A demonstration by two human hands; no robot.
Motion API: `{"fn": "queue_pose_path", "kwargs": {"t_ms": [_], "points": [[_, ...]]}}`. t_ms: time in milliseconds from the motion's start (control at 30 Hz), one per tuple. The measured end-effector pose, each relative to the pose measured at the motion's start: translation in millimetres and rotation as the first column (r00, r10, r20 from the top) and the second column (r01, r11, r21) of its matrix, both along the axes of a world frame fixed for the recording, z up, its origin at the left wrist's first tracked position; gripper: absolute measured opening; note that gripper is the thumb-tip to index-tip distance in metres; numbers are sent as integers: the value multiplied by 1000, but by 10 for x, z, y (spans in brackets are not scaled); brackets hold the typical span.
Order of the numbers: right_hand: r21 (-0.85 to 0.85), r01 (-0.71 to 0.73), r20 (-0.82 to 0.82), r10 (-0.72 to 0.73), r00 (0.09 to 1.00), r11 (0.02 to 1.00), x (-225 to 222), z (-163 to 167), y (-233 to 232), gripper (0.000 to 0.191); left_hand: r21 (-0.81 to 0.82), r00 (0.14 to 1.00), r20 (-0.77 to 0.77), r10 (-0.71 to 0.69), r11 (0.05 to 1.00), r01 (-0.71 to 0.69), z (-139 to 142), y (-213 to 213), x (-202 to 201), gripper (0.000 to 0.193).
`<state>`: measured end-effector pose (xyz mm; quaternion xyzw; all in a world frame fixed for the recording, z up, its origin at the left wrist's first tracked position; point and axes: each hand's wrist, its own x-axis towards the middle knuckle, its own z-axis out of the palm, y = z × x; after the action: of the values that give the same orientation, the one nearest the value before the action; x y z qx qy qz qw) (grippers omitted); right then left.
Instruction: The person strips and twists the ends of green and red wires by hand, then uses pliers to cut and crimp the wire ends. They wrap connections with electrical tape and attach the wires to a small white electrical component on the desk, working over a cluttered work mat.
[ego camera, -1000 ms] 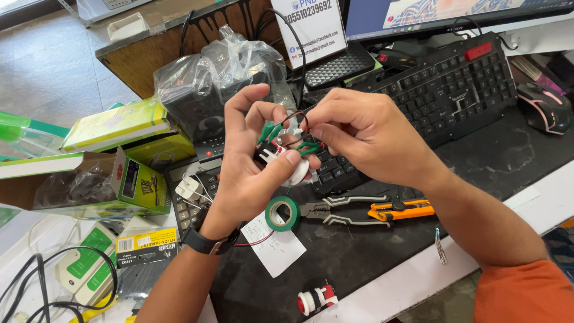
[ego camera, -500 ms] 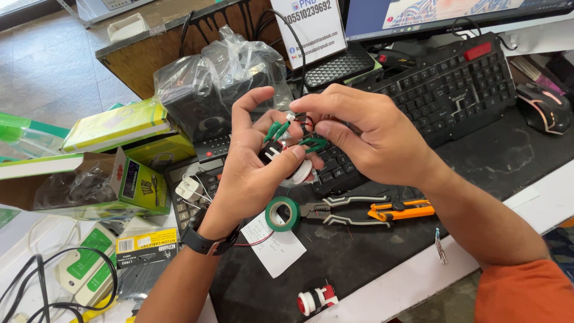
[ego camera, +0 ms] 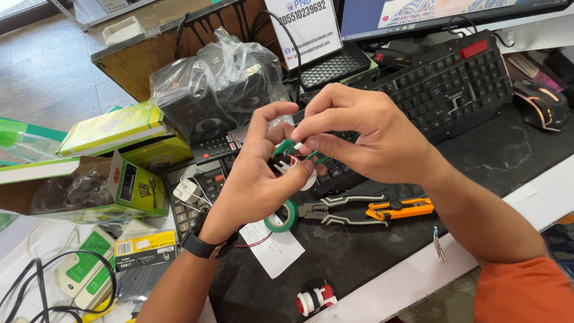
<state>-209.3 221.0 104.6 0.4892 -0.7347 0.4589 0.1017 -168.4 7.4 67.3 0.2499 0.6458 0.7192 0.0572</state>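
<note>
- The left hand (ego camera: 254, 179) cups a small white part with green wires (ego camera: 291, 157), held above the desk (ego camera: 496, 158) in front of the keyboard (ego camera: 442, 84); its shape is mostly hidden by the fingers.
- The right hand (ego camera: 371, 134) pinches the green wires at the top, fingertips closed on them.
- A white sign (ego camera: 304, 24), cut off by the top edge, stands behind.
- A clear bag (ego camera: 218, 81) wraps a black box.
- A green and yellow carton (ego camera: 116, 128) lies left.
- A green tape roll (ego camera: 282, 216) rests on a white paper slip (ego camera: 272, 251), beside pliers (ego camera: 341, 209).
</note>
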Motion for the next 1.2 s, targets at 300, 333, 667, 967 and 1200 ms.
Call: {"fn": "queue_pose_path", "kwargs": {"t_ms": [300, 333, 667, 967, 1200], "points": [[-44, -6, -53, 4, 999, 999, 48, 5, -47, 13, -54, 998, -16, 59, 997, -60, 34, -2, 3, 47], [-57, -3, -70, -1, 998, 998, 55, 4, -51, 13, -56, 997, -19, 73, 996, -74, 34, 8, 1, 45], [-96, 31, -81, -39, 996, 995, 47, -15, -3, 5, -259, 878, -436, 197, 907, -332, 19, 40, -21, 39], [-180, -27, 101, 46, 994, 983, 52, -58, 20, 6, -153, 971, -190, 146, 972, -176, -8, 11, -38, 43], [-283, -110, 224, 177, 958, 953, 16, -130, 62, 7, -114, 986, -103, 127, 984, -139, -34, 15, -45, 37]]}}
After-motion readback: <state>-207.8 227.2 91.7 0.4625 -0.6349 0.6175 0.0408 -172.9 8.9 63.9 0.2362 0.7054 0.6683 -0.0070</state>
